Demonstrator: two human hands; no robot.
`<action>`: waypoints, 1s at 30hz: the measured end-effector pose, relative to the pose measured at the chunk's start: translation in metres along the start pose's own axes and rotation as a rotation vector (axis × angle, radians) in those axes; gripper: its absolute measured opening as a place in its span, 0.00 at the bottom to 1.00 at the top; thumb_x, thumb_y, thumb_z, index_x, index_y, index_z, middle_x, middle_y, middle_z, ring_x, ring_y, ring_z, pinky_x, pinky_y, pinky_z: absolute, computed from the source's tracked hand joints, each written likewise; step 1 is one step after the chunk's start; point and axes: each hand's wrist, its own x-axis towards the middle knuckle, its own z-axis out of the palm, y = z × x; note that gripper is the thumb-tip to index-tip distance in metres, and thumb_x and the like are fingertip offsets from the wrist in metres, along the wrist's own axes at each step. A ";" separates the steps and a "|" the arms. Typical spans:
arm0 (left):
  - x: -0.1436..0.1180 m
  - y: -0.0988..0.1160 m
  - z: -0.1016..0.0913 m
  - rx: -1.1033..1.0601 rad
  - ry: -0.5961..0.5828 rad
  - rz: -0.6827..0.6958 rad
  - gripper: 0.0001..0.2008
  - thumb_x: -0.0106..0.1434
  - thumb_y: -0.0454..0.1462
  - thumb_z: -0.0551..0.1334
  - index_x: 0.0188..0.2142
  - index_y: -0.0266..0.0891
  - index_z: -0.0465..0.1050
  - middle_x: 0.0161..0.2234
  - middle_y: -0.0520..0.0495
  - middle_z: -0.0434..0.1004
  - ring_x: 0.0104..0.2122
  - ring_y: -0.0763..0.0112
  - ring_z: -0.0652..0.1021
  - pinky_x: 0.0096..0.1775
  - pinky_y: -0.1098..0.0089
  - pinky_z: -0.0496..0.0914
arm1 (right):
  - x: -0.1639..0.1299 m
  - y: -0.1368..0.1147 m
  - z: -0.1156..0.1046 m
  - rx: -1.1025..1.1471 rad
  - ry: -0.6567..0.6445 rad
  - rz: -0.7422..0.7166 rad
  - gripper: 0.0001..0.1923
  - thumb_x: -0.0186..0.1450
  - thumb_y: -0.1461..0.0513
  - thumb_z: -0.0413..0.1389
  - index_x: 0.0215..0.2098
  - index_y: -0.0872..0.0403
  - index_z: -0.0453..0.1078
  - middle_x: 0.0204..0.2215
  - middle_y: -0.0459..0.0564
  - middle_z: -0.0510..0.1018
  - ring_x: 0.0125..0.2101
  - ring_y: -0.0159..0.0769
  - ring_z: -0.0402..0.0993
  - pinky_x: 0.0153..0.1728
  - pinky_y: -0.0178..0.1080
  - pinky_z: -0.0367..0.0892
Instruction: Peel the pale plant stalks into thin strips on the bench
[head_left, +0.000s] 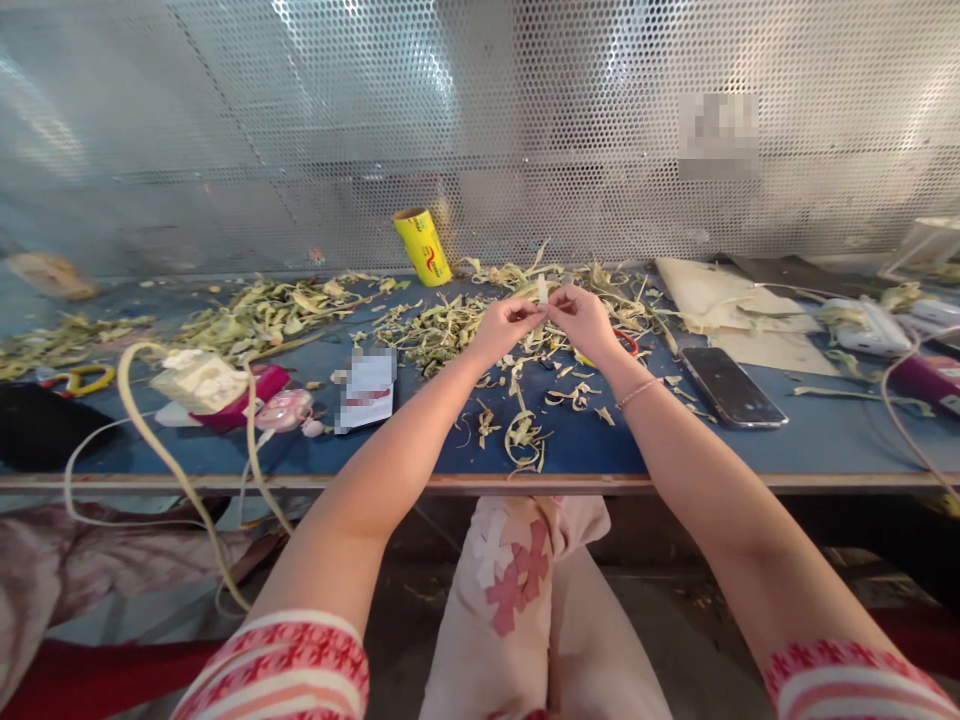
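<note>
My left hand (511,326) and my right hand (581,318) meet over the middle of the blue table, fingers pinched together. A small pale green leaf strip (543,290) stands up from between their fingertips; the fingers hide its lower part. Behind and under my hands lies a heap of dried, curled leaf strips (446,330). Loose scraps (525,435) are scattered nearer the table's front edge. Beside my right wrist, a red and yellow handle (625,343) shows partly.
A yellow tube (422,247) stands tilted near the perforated metal wall (487,120). A phone (731,387) lies right of my right forearm, another phone-like item (367,390) left of my left. Cables loop from a plug block (202,380). Cardboard sheets (735,300) lie back right.
</note>
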 end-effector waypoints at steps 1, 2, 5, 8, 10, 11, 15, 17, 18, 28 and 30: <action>0.000 0.001 0.000 0.010 0.000 0.011 0.14 0.52 0.46 0.68 0.26 0.37 0.75 0.22 0.51 0.71 0.24 0.75 0.68 0.29 0.71 0.62 | 0.000 0.000 0.000 0.014 -0.005 0.005 0.07 0.55 0.59 0.58 0.26 0.53 0.66 0.23 0.43 0.71 0.25 0.30 0.66 0.32 0.37 0.65; -0.001 0.002 0.001 0.022 -0.001 0.024 0.14 0.52 0.46 0.68 0.25 0.37 0.74 0.22 0.51 0.70 0.23 0.75 0.67 0.28 0.71 0.61 | 0.000 -0.001 -0.001 0.031 -0.011 0.012 0.08 0.54 0.58 0.59 0.25 0.53 0.66 0.23 0.43 0.70 0.25 0.30 0.65 0.31 0.37 0.65; -0.003 0.006 0.001 0.082 0.004 0.057 0.14 0.50 0.45 0.70 0.22 0.37 0.72 0.21 0.52 0.67 0.23 0.76 0.65 0.28 0.71 0.60 | 0.000 -0.003 -0.002 0.072 -0.042 0.036 0.11 0.53 0.56 0.61 0.24 0.54 0.66 0.21 0.43 0.70 0.24 0.30 0.64 0.29 0.36 0.63; -0.003 0.007 0.001 0.110 0.000 0.052 0.14 0.51 0.43 0.70 0.21 0.37 0.71 0.21 0.52 0.66 0.23 0.75 0.65 0.30 0.70 0.60 | -0.001 -0.005 -0.004 0.052 -0.059 0.047 0.12 0.54 0.54 0.60 0.24 0.54 0.68 0.21 0.44 0.71 0.24 0.30 0.64 0.28 0.35 0.63; -0.003 0.005 0.000 0.085 -0.013 0.046 0.13 0.54 0.44 0.67 0.21 0.38 0.70 0.21 0.52 0.67 0.23 0.75 0.66 0.30 0.70 0.60 | -0.002 -0.004 -0.005 0.040 -0.059 0.049 0.11 0.57 0.54 0.58 0.26 0.54 0.69 0.23 0.45 0.72 0.25 0.30 0.65 0.29 0.35 0.64; -0.002 0.004 0.000 0.067 -0.014 0.042 0.14 0.55 0.44 0.66 0.21 0.38 0.70 0.21 0.52 0.67 0.23 0.75 0.66 0.30 0.70 0.60 | -0.002 -0.004 -0.006 0.046 -0.067 0.052 0.11 0.57 0.54 0.58 0.28 0.54 0.69 0.25 0.45 0.73 0.27 0.30 0.66 0.31 0.36 0.65; 0.002 -0.003 -0.005 -0.002 0.057 0.000 0.14 0.57 0.44 0.63 0.22 0.37 0.69 0.20 0.53 0.66 0.23 0.75 0.67 0.31 0.71 0.62 | -0.001 0.003 -0.009 0.140 -0.224 0.152 0.14 0.61 0.51 0.55 0.31 0.54 0.69 0.26 0.46 0.74 0.27 0.30 0.68 0.31 0.36 0.67; 0.004 -0.008 -0.007 -0.050 0.075 -0.023 0.13 0.58 0.44 0.62 0.23 0.37 0.70 0.20 0.53 0.67 0.24 0.74 0.69 0.32 0.71 0.64 | 0.001 0.008 -0.010 0.172 -0.305 0.223 0.17 0.64 0.50 0.51 0.28 0.54 0.68 0.21 0.45 0.70 0.22 0.29 0.64 0.26 0.35 0.65; 0.004 -0.009 -0.009 -0.071 0.071 -0.033 0.14 0.58 0.45 0.62 0.23 0.38 0.70 0.20 0.53 0.68 0.24 0.74 0.70 0.32 0.71 0.65 | 0.002 0.010 -0.011 0.159 -0.322 0.240 0.17 0.64 0.51 0.51 0.27 0.54 0.68 0.18 0.43 0.67 0.20 0.28 0.62 0.24 0.35 0.63; -0.001 0.000 -0.007 0.055 -0.009 -0.060 0.14 0.55 0.45 0.65 0.21 0.38 0.70 0.18 0.53 0.68 0.20 0.77 0.67 0.27 0.72 0.61 | 0.005 0.001 -0.017 0.091 -0.038 0.003 0.06 0.54 0.60 0.57 0.27 0.54 0.65 0.21 0.41 0.68 0.23 0.27 0.62 0.28 0.35 0.63; -0.002 0.002 -0.003 0.059 -0.029 -0.066 0.11 0.55 0.42 0.65 0.23 0.37 0.71 0.18 0.53 0.68 0.20 0.77 0.66 0.26 0.72 0.61 | 0.001 -0.003 -0.016 0.081 -0.087 -0.038 0.07 0.54 0.59 0.58 0.28 0.54 0.67 0.25 0.44 0.72 0.27 0.29 0.66 0.32 0.36 0.65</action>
